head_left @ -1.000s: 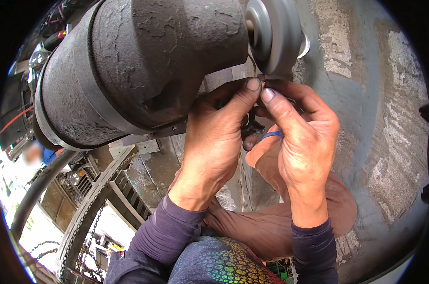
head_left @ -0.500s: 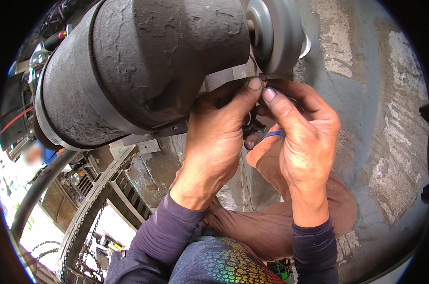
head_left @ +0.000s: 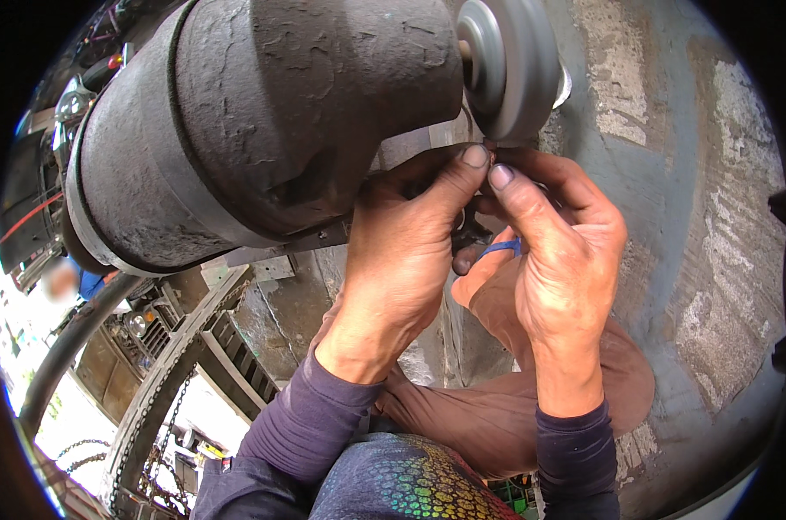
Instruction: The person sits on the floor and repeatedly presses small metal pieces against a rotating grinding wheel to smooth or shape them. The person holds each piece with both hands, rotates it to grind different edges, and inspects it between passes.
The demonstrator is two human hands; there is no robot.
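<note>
A grinding wheel (head_left: 536, 74), grey and blurred as if spinning, sticks out at the right end of a big dark motor housing (head_left: 298, 95). Just under its lower edge, my left hand (head_left: 397, 264) and my right hand (head_left: 571, 260) meet, both closed at the fingertips. Between the thumbs and fingers sits a tiny reddish-brown piece (head_left: 491, 151), mostly covered, at or very close to the wheel's rim. Whether it touches the wheel I cannot tell. My left hand is just below the housing, and its curled fingers are largely out of sight.
Beneath my hands is a bare foot with a blue sandal strap (head_left: 500, 247); my bent leg in brown trousers (head_left: 484, 412) lies near. At the left stand a slatted metal frame (head_left: 228, 347) with a hanging chain (head_left: 169, 420) and a thick dark pipe (head_left: 77, 347). Patchy grey floor (head_left: 670, 217) extends right.
Hands, wheel and housing all sit very slightly farther right in the picture. Both hands keep the same pinch at the wheel's lower edge.
</note>
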